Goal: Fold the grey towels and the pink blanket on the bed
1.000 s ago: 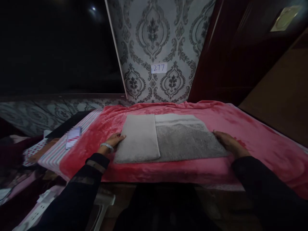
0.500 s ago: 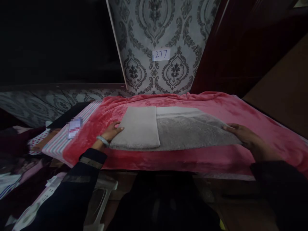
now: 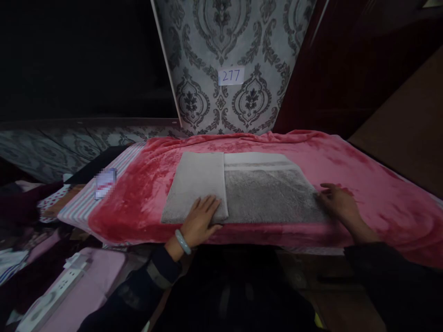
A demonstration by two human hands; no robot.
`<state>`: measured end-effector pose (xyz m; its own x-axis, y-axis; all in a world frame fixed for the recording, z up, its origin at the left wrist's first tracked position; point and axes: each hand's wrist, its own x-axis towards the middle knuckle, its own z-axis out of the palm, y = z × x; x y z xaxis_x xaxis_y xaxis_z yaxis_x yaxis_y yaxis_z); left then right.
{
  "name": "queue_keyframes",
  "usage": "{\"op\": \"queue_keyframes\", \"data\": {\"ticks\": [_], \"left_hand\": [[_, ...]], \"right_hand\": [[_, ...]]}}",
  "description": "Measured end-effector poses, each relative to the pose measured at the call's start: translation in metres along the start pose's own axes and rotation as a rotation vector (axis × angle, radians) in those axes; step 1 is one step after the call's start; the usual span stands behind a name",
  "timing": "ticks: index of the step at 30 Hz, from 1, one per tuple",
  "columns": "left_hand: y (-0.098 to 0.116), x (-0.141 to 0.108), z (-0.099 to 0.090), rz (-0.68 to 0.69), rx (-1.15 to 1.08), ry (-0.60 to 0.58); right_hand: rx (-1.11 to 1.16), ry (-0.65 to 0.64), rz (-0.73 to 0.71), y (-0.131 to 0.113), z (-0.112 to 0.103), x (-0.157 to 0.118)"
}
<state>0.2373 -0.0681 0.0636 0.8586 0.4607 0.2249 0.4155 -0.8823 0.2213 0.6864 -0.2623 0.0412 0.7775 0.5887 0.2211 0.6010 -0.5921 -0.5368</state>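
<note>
A grey plush towel (image 3: 270, 193) lies spread on the pink blanket, its left part folded over into a paler flap (image 3: 197, 180). A whitish band runs along the towel's far side. On the near right corner of the flap rests my left hand (image 3: 200, 221), palm down and fingers stretched, with a pale bracelet (image 3: 182, 241) at the wrist. At the towel's right edge is my right hand (image 3: 337, 203), its fingers bent but apart. Whether its fingertips touch the edge is hard to tell.
The pink blanket (image 3: 346, 161) covers the table, with striped cloth (image 3: 79, 203) showing at the left end. A blurred small packet (image 3: 105, 183) lies there. At lower left, a white power strip (image 3: 57, 290) sits on a pink surface (image 3: 100, 276). A dark screen (image 3: 86, 60) stands behind.
My left hand has left the flap's left edge and moved right onto its near corner. The towel's right side, raised before, now lies flat, and my right hand's grip has loosened.
</note>
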Motion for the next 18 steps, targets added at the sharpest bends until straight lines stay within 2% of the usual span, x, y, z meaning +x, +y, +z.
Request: {"op": "queue_keyframes", "data": {"ticks": [2, 3, 4, 6, 9, 11, 14, 18], "left_hand": [[0.016, 0.000, 0.013, -0.017, 0.030, -0.014], [0.021, 0.001, 0.018, -0.032, 0.043, -0.001], [0.023, 0.001, 0.022, -0.041, 0.053, 0.018], [0.024, 0.003, 0.027, -0.026, 0.071, 0.055], [0.020, 0.003, 0.034, 0.001, 0.094, 0.101], [0.016, 0.004, 0.038, 0.002, 0.089, 0.132], [0.012, 0.004, 0.040, -0.011, 0.066, 0.179], [0.014, 0.001, 0.036, -0.022, -0.003, 0.201]], "right_hand": [[-0.005, 0.028, -0.106, -0.030, 0.001, -0.001], [0.044, 0.000, -0.155, -0.050, 0.004, -0.002], [0.123, -0.064, -0.186, -0.071, 0.010, -0.004], [0.300, -0.275, -0.205, -0.117, 0.027, -0.008], [0.587, -0.625, -0.046, -0.181, 0.059, -0.014], [0.710, -0.789, 0.103, -0.214, 0.078, -0.015], [0.748, -0.887, 0.207, -0.252, 0.100, -0.010], [0.745, -0.903, 0.213, -0.282, 0.122, 0.001]]}}
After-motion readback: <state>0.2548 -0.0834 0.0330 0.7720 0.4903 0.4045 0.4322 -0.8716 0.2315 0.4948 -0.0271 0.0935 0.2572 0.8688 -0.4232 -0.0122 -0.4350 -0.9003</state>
